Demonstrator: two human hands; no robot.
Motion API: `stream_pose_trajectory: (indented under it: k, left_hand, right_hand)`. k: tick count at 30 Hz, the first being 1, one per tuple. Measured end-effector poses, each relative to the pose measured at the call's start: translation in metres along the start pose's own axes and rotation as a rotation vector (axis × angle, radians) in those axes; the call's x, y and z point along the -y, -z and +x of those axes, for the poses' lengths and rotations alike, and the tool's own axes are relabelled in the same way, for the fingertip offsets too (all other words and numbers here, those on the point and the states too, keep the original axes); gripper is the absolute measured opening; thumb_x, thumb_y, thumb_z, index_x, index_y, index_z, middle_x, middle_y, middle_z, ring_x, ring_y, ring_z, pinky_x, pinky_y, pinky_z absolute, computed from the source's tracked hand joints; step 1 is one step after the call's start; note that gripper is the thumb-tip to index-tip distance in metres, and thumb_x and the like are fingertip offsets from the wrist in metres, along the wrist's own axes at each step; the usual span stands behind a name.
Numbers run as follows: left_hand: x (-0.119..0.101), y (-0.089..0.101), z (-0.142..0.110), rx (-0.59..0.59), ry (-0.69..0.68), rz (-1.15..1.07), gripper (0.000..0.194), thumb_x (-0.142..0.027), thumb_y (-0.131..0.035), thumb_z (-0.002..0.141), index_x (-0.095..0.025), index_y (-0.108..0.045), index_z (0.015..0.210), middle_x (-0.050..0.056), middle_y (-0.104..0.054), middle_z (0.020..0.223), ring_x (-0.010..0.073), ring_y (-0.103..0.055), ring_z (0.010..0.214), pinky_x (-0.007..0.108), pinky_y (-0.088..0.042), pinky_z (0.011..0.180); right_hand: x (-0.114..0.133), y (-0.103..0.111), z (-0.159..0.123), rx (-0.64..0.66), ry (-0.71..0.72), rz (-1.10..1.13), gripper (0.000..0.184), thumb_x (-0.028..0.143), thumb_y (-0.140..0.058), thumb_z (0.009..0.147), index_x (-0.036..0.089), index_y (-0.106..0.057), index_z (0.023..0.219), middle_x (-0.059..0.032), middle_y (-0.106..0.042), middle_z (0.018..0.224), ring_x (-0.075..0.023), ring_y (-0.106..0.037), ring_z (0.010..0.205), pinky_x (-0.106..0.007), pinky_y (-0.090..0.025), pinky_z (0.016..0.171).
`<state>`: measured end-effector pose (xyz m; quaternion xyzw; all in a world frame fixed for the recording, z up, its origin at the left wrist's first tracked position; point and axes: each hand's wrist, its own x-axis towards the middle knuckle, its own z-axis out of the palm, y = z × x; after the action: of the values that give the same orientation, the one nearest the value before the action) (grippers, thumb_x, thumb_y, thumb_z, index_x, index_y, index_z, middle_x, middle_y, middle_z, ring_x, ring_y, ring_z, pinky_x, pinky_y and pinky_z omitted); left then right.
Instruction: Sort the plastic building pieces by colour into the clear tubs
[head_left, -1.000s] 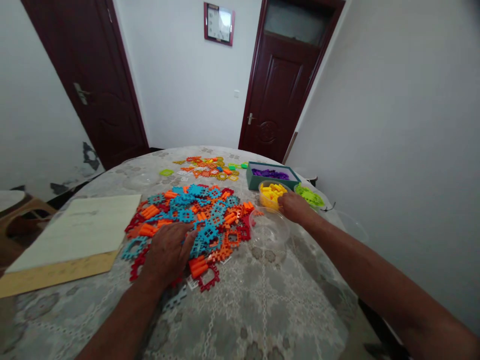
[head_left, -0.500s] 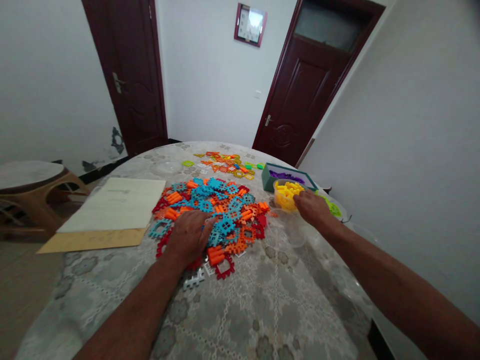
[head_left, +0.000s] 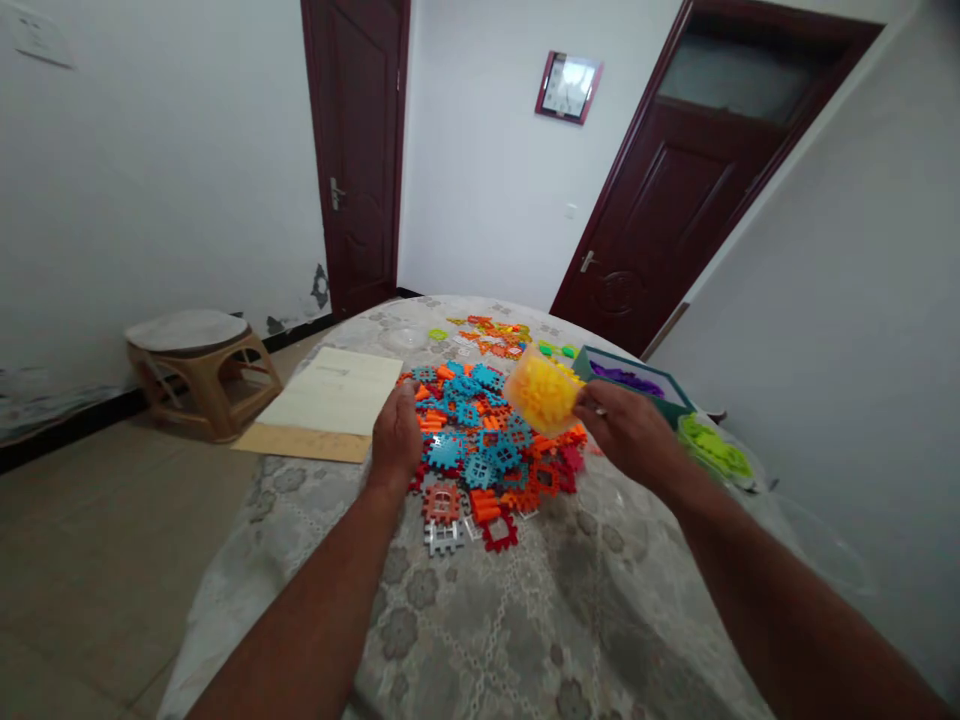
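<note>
My right hand (head_left: pixel 626 425) grips the rim of a clear plastic tub (head_left: pixel 519 378). Yellow pieces (head_left: pixel 549 398) fill the tub, which is raised and tilted to the left over the right side of a pile. That pile of interlocking plastic building pieces (head_left: pixel 448 450) is blue, orange and red, with orange tubes among them. Against its left edge stands my left hand (head_left: pixel 397 435), cupped and loosely open, with no piece seen in it; its far fingers are partly hidden.
Behind lies a smaller heap of orange and yellow pieces (head_left: pixel 491 338). A green box (head_left: pixel 637 365) with purple pieces and a dish of lime-green pieces (head_left: pixel 712 448) stand right. Paper sheets (head_left: pixel 337 400) lie left on the patterned tablecloth (head_left: pixel 480 640). A stool (head_left: pixel 202 370) stands beyond.
The tub of yellow pieces has been lifted off the table and carried left over the pile by my right hand. My left hand has moved off the pile to its left edge. The view has shifted left.
</note>
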<state>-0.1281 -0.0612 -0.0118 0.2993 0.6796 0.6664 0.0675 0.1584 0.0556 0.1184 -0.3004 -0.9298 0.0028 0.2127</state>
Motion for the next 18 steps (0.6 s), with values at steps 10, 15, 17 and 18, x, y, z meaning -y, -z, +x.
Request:
stream_pose_trajectory:
  k: [10,15,17,18]
  left_hand:
    - [0.006,0.001,0.003,-0.012,0.087,-0.106,0.063,-0.061,-0.029,0.107,-0.018,-0.076,0.109,0.011,-0.079,0.115,0.0286,-0.071,0.114,0.043,-0.051,0.106]
    - [0.004,0.001,0.001,0.015,0.067,-0.045,0.060,-0.058,-0.030,0.107,-0.018,-0.075,0.108,0.013,-0.079,0.113,0.0297,-0.070,0.113,0.044,-0.052,0.105]
    - [0.005,0.000,0.001,0.027,0.054,-0.044,0.060,-0.058,-0.030,0.107,-0.019,-0.075,0.111,0.013,-0.079,0.114,0.0295,-0.070,0.115,0.044,-0.051,0.108]
    - [0.006,0.000,0.001,0.031,0.045,-0.046,0.061,-0.057,-0.028,0.107,-0.019,-0.075,0.113,0.013,-0.079,0.117,0.0292,-0.069,0.118,0.045,-0.050,0.110]
  right_hand:
    - [0.067,-0.091,0.025,0.055,-0.336,1.101,0.017,0.037,-0.073,0.084,0.021,-0.068,0.089,-0.0006,-0.071,0.088,-0.0174,-0.065,0.080,-0.028,-0.052,0.069]
    - [0.062,-0.120,0.027,0.092,-0.570,1.622,0.026,0.031,-0.087,0.073,0.019,-0.068,0.085,0.0010,-0.069,0.078,-0.0126,-0.064,0.069,-0.019,-0.049,0.055]
    - [0.056,-0.127,0.026,0.097,-0.648,1.761,0.025,0.025,-0.087,0.073,0.020,-0.068,0.088,0.0020,-0.069,0.076,-0.0120,-0.064,0.065,-0.019,-0.050,0.052]
    - [0.054,-0.131,0.026,0.092,-0.692,1.822,0.023,0.022,-0.085,0.075,0.020,-0.067,0.088,0.0023,-0.070,0.075,-0.0121,-0.065,0.064,-0.019,-0.050,0.051]
